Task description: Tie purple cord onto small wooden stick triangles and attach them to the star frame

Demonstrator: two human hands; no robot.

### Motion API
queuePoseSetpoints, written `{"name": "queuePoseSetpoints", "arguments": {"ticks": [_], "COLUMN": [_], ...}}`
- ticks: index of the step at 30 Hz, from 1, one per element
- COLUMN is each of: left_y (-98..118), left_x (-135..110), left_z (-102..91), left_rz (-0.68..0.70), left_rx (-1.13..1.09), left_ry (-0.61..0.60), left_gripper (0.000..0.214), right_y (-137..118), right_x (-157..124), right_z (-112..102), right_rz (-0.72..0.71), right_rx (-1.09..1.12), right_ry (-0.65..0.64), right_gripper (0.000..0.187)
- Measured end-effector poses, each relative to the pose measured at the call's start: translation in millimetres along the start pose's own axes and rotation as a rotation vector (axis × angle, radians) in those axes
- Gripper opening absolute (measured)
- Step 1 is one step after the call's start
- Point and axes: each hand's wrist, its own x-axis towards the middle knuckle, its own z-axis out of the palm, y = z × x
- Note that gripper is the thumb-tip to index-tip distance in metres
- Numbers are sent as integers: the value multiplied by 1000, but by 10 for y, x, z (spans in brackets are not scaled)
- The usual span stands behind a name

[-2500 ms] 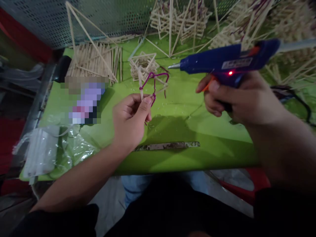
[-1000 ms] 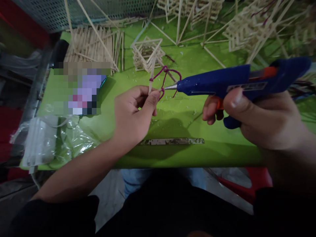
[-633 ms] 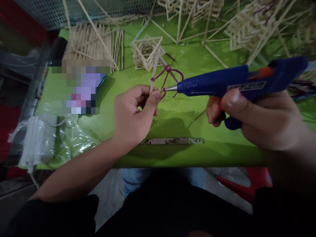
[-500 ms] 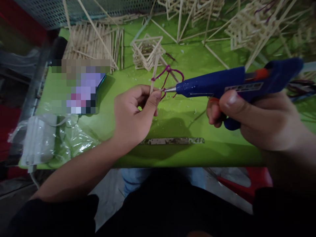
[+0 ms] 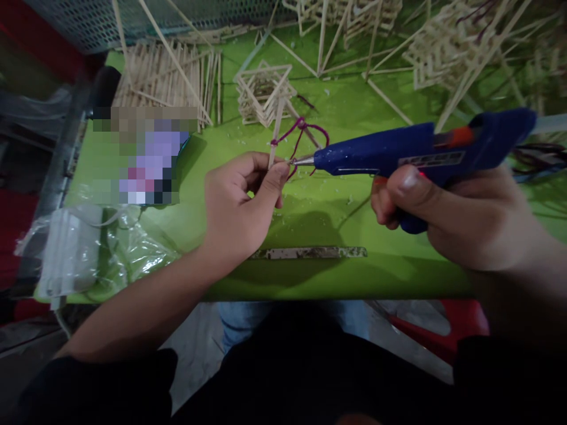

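My left hand (image 5: 241, 203) is closed in a pinch on a small frame of thin wooden sticks (image 5: 277, 127) tied with purple thread (image 5: 305, 128), held up over the green table (image 5: 336, 200). My right hand (image 5: 460, 212) is wrapped round the grip of a blue hot glue gun (image 5: 420, 150), a finger on its orange trigger. The gun's metal nozzle (image 5: 301, 160) points left and touches the thread-wrapped joint just beside my left thumb.
A stacked square stick frame (image 5: 263, 94) stands behind the held piece. A pile of loose sticks (image 5: 166, 79) lies at the back left, and more stick structures (image 5: 443, 47) crowd the back right. Clear plastic bags (image 5: 88, 254) lie at the left. A flat metal strip (image 5: 310, 252) lies near the front edge.
The glue gun came down and left from the upper right until its nozzle reached the joint at my left fingers. My left hand has kept its grip on the stick piece.
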Motion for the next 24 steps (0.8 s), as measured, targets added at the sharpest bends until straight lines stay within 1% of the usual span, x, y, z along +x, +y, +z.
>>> {"name": "queuePoseSetpoints", "arguments": {"ticks": [7, 9, 13, 16, 24], "left_y": [-2, -2, -4, -11, -14], "left_x": [-7, -3, 6, 12, 12], "left_z": [-2, -2, 3, 9, 4], "left_rz": [16, 11, -16, 1, -15], "left_rx": [4, 9, 17, 5, 51], "left_ry": [4, 1, 3, 4, 2], "left_gripper": [31, 32, 33, 32, 27], "right_y": [-56, -65, -63, -46, -34], "right_x": [34, 45, 40, 22, 8], "right_z": [-8, -10, -17, -25, -17], "right_rz": [-52, -71, -64, -59, -51], "right_rx": [-48, -42, -29, -34, -80], "right_ry": [13, 14, 8, -10, -36], "right_gripper": [46, 43, 32, 26, 22]}}
